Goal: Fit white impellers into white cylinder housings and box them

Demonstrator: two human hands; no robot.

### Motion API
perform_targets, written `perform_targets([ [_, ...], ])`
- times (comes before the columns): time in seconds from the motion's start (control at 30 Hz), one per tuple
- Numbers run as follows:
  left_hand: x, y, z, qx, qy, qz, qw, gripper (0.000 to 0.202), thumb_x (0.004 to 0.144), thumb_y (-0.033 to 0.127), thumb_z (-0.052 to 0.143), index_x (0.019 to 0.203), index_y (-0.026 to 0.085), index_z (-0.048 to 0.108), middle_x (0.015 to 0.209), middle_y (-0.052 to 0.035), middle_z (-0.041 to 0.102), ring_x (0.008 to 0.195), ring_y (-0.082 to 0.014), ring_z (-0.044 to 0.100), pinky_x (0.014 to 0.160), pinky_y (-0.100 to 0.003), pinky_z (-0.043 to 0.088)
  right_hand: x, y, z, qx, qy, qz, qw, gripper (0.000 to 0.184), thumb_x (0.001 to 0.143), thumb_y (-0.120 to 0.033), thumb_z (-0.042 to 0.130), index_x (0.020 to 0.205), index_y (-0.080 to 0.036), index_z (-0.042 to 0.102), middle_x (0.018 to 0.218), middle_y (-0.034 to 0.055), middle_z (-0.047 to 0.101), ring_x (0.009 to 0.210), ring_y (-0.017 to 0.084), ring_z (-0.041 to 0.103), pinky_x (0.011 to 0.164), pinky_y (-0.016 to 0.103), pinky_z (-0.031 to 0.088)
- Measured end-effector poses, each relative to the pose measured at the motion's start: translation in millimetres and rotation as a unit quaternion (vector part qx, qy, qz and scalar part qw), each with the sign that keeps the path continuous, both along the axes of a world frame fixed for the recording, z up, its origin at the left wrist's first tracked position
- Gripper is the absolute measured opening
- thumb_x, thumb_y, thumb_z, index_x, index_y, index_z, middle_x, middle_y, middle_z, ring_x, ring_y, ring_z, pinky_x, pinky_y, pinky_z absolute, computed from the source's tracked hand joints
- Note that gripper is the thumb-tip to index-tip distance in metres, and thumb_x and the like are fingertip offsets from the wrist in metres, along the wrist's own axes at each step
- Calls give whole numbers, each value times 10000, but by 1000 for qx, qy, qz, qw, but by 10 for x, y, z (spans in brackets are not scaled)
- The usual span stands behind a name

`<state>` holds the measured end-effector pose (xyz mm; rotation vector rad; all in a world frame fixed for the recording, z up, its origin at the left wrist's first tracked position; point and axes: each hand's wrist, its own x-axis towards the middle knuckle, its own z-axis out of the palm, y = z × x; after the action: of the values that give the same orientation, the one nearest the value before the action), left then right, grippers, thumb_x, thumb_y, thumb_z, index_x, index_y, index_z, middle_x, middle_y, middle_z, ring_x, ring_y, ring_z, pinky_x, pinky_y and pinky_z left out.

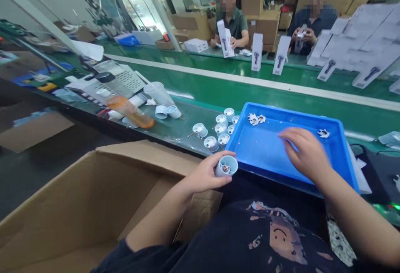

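In the head view my left hand [208, 173] is closed around a light blue plastic cup-shaped motor housing [227, 166]. Its round opening faces up, with copper-coloured parts inside. Over the blue tray [292, 174] hovers my right hand [304, 152], slightly blurred, its thumb apart from the fingers and nothing visible in it. Small white fan wheels [253, 119] lie in the tray's far left corner, and another fan wheel [323, 133] is at its right side. Left of the tray stand several similar housings [211, 143], some with thin wires.
An open cardboard box [62, 206] is below my left arm. An orange bottle [131, 111] and a clear plastic cup [161, 95] lie on the left of the green bench [200, 82]. Across it, two people handle items near white boxes [257, 52]. A black device [379, 177] sits right.
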<state>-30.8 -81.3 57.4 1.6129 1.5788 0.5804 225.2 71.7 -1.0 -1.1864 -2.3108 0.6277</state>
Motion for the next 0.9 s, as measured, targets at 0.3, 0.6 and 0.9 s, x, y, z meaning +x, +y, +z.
perform_targets([
  [0.3, -107, -25, -46, 69, 19, -59, 996, 623, 652, 349, 717, 1245, 253, 553, 1276, -75, 596, 1160, -293, 569, 1057, -413, 421, -1132, 739, -77, 71, -287, 14, 955, 283, 977, -276, 529, 1214, -125, 565, 1188, 102, 565, 1073, 202, 572, 892, 382, 526],
  [0.6, -556, -78, 130, 147, 58, -21, 987, 522, 745, 354, 697, 1227, 210, 559, 1203, -102, 642, 1111, -275, 610, 1023, -428, 458, -457, 326, -241, 36, -338, 157, 927, 248, 995, -161, 421, 1139, -135, 622, 1124, 78, 603, 1084, 200, 553, 1001, 418, 422],
  [0.9, -204, 435, -5, 133, -95, -63, 984, 658, 761, 365, 682, 1343, 200, 423, 1264, -130, 596, 1099, -261, 606, 968, -409, 472, -939, 442, -172, -81, -350, 51, 932, 219, 973, -219, 516, 1147, -120, 605, 1182, 98, 578, 1039, 183, 586, 917, 375, 510],
])
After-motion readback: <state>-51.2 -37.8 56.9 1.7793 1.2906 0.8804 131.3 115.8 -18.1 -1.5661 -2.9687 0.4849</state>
